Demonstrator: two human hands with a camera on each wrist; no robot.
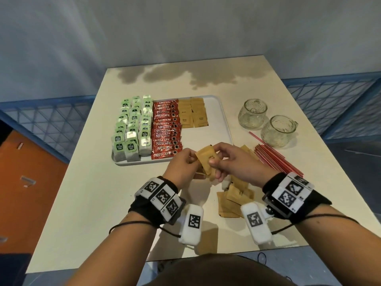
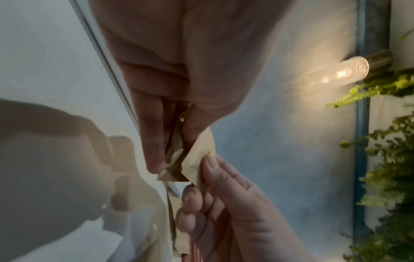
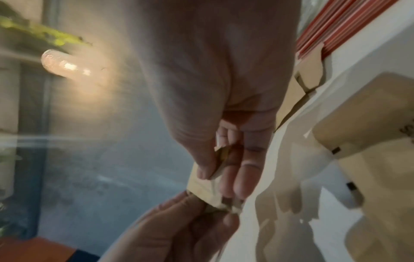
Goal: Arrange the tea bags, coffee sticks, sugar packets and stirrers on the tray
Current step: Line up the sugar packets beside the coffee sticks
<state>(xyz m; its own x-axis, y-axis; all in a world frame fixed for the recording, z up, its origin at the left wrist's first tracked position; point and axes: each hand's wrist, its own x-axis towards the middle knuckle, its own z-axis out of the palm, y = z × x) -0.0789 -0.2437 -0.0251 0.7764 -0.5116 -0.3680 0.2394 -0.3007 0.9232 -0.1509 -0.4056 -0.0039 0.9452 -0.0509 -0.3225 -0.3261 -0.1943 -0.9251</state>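
A white tray (image 1: 218,112) holds rows of green tea bags (image 1: 132,129), red coffee sticks (image 1: 166,131) and two short rows of brown sugar packets (image 1: 192,115). Just in front of the tray, above the table, both hands hold a small stack of brown sugar packets (image 1: 204,162). My left hand (image 1: 183,165) pinches the stack (image 2: 192,159) from the left. My right hand (image 1: 228,162) pinches it (image 3: 208,189) from the right, thumb on top. Loose sugar packets (image 1: 233,198) lie below my right hand. Red striped stirrers (image 1: 274,157) lie to the right.
Two glass cups (image 1: 252,115) (image 1: 277,131) stand right of the tray, behind the stirrers. The tray's right strip (image 1: 214,131) is bare. The table (image 1: 99,193) ends close on the left and right, with blue railings beyond. A lit wall lamp (image 2: 336,74) and plants show in the wrist views.
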